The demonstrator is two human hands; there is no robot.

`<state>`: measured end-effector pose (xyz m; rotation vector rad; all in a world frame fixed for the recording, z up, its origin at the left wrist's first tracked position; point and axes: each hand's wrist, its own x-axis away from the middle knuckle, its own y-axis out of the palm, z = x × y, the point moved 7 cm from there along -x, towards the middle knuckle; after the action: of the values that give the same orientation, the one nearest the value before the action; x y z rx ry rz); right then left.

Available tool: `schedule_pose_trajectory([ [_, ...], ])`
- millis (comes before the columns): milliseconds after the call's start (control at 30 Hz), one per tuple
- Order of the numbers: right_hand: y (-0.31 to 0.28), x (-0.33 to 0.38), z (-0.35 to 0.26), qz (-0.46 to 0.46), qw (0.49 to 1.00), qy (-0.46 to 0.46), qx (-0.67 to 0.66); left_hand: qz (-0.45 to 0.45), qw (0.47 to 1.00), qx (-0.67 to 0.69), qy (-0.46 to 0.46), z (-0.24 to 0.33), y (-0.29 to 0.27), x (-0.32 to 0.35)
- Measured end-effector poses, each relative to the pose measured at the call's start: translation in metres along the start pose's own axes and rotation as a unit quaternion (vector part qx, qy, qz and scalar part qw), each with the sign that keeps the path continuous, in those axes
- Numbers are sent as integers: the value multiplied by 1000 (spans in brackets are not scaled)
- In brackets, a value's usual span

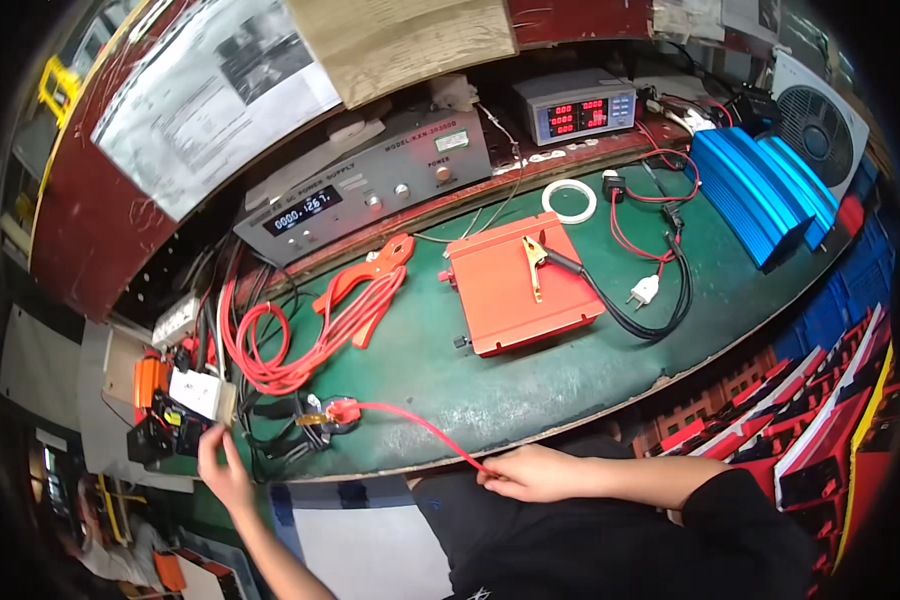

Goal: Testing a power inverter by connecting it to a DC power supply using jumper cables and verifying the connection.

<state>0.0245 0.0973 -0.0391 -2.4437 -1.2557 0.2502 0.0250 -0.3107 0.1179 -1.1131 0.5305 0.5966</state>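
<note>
Between the fingers of my right hand (532, 472), at the bench's front edge, is the end of a red cable (420, 418). The cable runs left to a red clip (343, 411) lying beside black clamps (292, 432). My left hand (226, 470) is at the left end of the bench, fingers apart, just below a white box (198, 393) with an orange unit (151, 380) beside it. Behind the clamps lies a coil of red cable (270, 370) with a large red clamp (370, 270). A red metal box (510, 310) sits mid-bench, with a gold alligator clip (536, 262) on top.
At the back stand a grey power supply (370, 185) and a small meter (582, 108) with red digits. A white ring (569, 201), a white plug (644, 291) and blue finned cases (755, 195) are further right. Red parts (810, 430) fill crates beyond the bench's right edge.
</note>
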Motion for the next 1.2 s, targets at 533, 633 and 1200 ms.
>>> schedule_pose_trajectory([
  [533, 0, -2, -58, -76, 984, -128, 94, -127, 989, 46, 55, 209, 241, -41],
  [633, 0, -3, -65, -89, 984, -120, 99, -24, 990, -141, -10, 172, 264, -60],
  [1200, -121, -95, -132, -6, 958, -127, 259, -103, 994, -3, 22, 165, 271, -56],
])
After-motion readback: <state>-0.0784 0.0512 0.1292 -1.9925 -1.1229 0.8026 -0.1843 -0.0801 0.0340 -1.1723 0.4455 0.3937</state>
